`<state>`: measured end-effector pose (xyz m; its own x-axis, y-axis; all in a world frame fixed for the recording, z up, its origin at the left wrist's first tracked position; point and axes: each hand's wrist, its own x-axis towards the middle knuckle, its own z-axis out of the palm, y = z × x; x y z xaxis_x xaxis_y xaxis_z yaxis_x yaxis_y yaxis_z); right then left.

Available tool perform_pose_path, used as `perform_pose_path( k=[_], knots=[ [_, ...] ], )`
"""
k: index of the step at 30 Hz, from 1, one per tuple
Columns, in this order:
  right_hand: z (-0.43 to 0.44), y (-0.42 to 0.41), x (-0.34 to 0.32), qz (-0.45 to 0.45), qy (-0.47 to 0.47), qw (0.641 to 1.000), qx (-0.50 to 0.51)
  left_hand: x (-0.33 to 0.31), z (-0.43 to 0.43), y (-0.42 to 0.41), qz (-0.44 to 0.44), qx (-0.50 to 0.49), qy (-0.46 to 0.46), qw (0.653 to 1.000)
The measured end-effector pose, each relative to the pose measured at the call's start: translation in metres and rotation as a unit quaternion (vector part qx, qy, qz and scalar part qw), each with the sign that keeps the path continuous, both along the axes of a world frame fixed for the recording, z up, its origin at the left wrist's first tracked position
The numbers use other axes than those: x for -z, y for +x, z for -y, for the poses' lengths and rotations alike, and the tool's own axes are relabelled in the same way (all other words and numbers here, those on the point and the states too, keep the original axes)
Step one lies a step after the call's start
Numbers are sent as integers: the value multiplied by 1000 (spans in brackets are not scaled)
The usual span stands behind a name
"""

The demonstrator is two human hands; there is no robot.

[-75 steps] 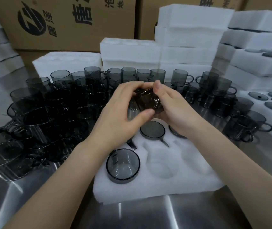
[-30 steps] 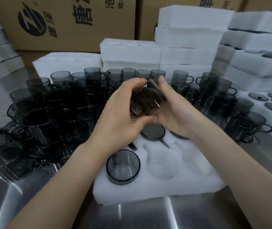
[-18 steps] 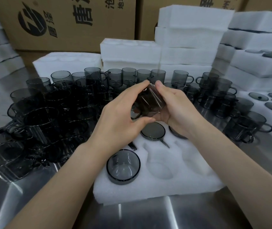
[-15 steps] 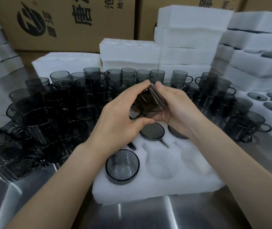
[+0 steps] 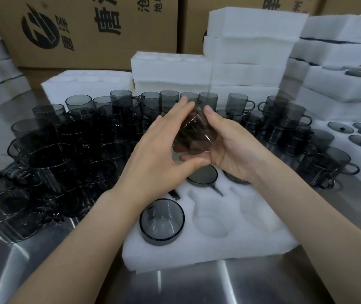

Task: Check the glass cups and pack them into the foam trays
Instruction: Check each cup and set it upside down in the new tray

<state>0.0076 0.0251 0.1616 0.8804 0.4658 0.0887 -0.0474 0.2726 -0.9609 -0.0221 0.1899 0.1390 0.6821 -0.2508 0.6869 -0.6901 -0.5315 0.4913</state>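
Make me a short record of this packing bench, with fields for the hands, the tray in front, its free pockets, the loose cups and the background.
Hands: left hand and right hand hold one dark glass cup, tilted, above the tray
Tray: foam tray has a front-left cup seated; more cups sit in its back row, partly hidden by the hands
Free pockets: front-middle pocket, front-right pocket
Loose cups: loose cups crowd the steel table
Background: foam stacks, cardboard boxes

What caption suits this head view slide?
Left hand and right hand hold a glass cup above the foam tray.
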Motion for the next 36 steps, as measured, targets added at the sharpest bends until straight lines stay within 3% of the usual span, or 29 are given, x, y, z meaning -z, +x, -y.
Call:
perform_pose_path(
  k=[4, 11, 17, 20, 27, 30, 36],
  knots=[
    [-3, 1, 1, 18, -10, 999, 48, 3, -1, 3, 2, -8, -2, 1000],
    [-1, 4, 1, 11, 20, 995, 98, 1, 1, 2, 24, 62, 45, 997],
    [0, 4, 1, -63, 69, 995, -36, -2, -1, 1, 16, 36, 40, 998],
    [3, 4, 0, -60, 47, 995, -63, -2, -1, 0, 17, 24, 20, 999],
    [1, 4, 2, 9, 39, 997, 67, 1, -1, 1, -57, 15, -20, 998],
    [0, 3, 2, 34, 4, 995, 97, 2, -1, 2, -41, 2, -23, 999],
    [-1, 5, 4, 46, 34, 992, 111, 2, 0, 0, -28, 20, -28, 999]
  ],
)
